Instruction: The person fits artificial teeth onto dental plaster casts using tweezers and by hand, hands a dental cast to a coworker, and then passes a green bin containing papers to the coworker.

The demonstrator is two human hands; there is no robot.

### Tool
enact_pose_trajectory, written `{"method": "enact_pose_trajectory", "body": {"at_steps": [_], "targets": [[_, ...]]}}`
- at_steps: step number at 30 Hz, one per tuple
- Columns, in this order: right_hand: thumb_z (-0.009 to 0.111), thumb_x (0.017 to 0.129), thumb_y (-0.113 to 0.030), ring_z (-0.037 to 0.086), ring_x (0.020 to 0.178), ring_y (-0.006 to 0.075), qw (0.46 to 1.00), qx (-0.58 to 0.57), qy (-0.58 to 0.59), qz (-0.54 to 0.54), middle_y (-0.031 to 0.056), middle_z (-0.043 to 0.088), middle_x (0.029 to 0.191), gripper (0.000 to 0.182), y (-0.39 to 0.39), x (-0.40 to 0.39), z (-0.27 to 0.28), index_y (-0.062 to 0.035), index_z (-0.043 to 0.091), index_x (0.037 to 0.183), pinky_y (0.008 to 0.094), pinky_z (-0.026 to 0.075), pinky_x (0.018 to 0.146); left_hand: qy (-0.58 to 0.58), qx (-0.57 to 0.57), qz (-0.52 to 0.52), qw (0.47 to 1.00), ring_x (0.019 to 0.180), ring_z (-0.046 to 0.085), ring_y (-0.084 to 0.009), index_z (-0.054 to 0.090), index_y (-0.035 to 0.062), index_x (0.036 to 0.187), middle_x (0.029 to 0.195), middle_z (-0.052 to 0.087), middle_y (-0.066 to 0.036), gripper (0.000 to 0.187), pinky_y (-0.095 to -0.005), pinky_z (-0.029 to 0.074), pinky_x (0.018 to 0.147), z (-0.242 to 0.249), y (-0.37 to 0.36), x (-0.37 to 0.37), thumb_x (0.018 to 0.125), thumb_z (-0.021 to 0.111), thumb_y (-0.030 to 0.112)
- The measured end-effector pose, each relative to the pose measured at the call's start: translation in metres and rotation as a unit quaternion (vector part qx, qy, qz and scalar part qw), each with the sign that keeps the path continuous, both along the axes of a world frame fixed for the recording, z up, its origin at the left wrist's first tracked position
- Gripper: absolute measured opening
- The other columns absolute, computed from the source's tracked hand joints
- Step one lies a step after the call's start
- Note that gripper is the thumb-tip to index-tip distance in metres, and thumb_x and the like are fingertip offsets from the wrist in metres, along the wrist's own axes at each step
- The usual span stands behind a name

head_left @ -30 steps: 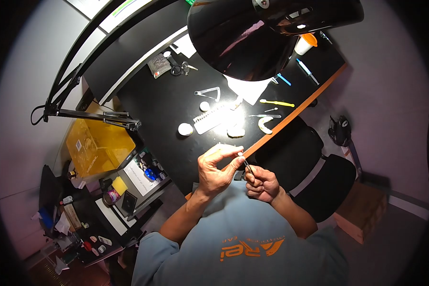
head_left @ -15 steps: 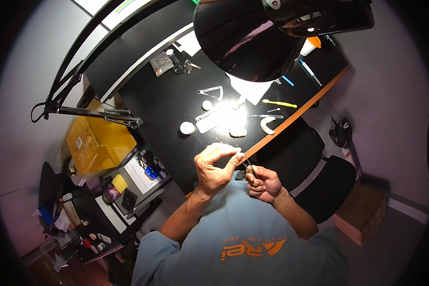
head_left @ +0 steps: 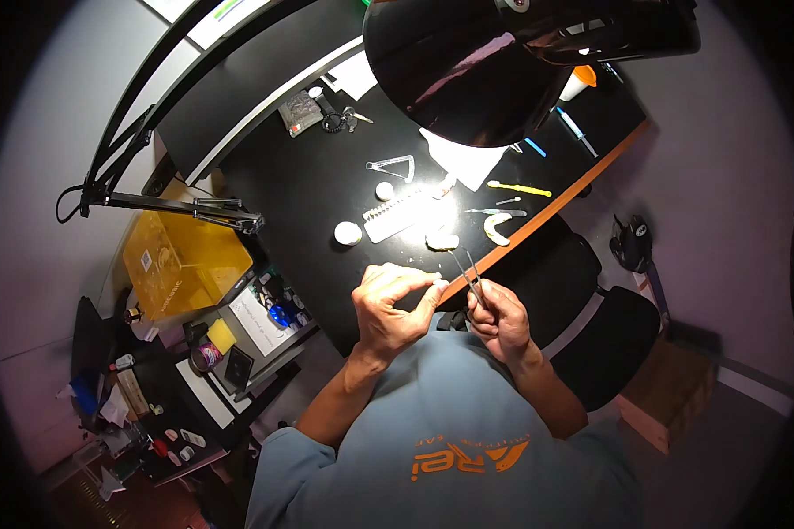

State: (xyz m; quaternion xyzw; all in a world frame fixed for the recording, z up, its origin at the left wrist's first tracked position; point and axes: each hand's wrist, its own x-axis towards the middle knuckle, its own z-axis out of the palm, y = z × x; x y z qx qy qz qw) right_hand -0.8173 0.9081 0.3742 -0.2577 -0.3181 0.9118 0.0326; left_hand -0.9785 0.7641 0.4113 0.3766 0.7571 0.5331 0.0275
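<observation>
My left hand (head_left: 390,310) is closed in a pinch near the desk's front edge. A small pale piece (head_left: 440,284) shows at its thumb and fingertip, too small to name. Fingers of my right hand (head_left: 501,324) wrap around metal tweezers (head_left: 473,275), whose two tips are apart and point towards the desk. Beyond the tips lie a horseshoe-shaped piece like a dental arch model (head_left: 492,233) and a similar whitish, dark-edged piece (head_left: 441,242). Further back is a white tray (head_left: 388,227) with a row of small parts, partly lost in glare.
A black lamp head (head_left: 450,79) hangs over the black desk (head_left: 291,198). Around the tray are a round white jar (head_left: 348,234), a clear triangular frame (head_left: 395,167) and a yellow-handled tool (head_left: 519,188). A black chair (head_left: 538,273) stands at the right, an orange-yellow box (head_left: 172,264) at left.
My right hand has moved right and slightly forward, taking the tweezers away from my left fingertips. The tweezer tips now show spread apart. My left hand keeps its pinch, almost unmoved.
</observation>
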Motion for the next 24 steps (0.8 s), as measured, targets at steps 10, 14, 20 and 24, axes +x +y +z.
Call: {"method": "enact_pose_trajectory", "body": {"at_steps": [10,14,20,24], "targets": [[0.058,0.109,-0.026,0.028,0.050,0.0011,0.997,0.071,-0.014,0.017,-0.0093,0.039,0.063,0.024,-0.005,-0.016,0.011,-0.0060,0.060,0.096,0.0210,0.023,0.047,0.045,-0.016,-0.009,0.999,0.077,0.072,-0.0206,0.083,0.0077,0.095,0.085,0.078,-0.007,0.021,-0.0321,0.050,0.076,0.000,-0.002,0.001,0.074,0.088,0.005],[0.060,0.109,-0.025,0.029,0.050,0.0004,0.996,0.092,-0.006,0.012,-0.0096,0.041,0.064,0.022,-0.008,-0.017,0.007,-0.0060,0.062,0.097,0.0211,0.022,0.047,0.042,-0.013,-0.010,0.999,0.077,0.072,-0.0210,0.083,0.0078,0.097,0.087,0.078,-0.007,0.024,-0.0322,0.050,0.076,0.000,-0.003,0.003,0.074,0.087,0.004],[0.067,0.105,-0.017,0.034,0.055,-0.0014,0.992,0.123,-0.009,-0.004,-0.0102,0.049,0.071,0.013,-0.011,-0.025,0.016,-0.0044,0.068,0.107,0.0204,0.025,0.049,0.032,-0.010,-0.026,0.999,0.077,0.071,-0.0210,0.083,0.0077,0.100,0.088,0.077,-0.007,0.026,-0.0322,0.050,0.075,-0.003,-0.004,0.003,0.075,0.086,0.003],[0.070,0.103,-0.014,0.037,0.058,-0.0024,0.991,0.134,-0.027,-0.007,-0.0097,0.055,0.075,0.011,-0.015,-0.030,0.023,-0.0040,0.069,0.109,0.0190,0.026,0.051,0.043,-0.017,-0.031,0.998,0.078,0.071,-0.0210,0.083,0.0080,0.100,0.090,0.078,-0.007,0.027,-0.0325,0.049,0.074,-0.005,-0.004,0.004,0.074,0.086,0.003]]}}
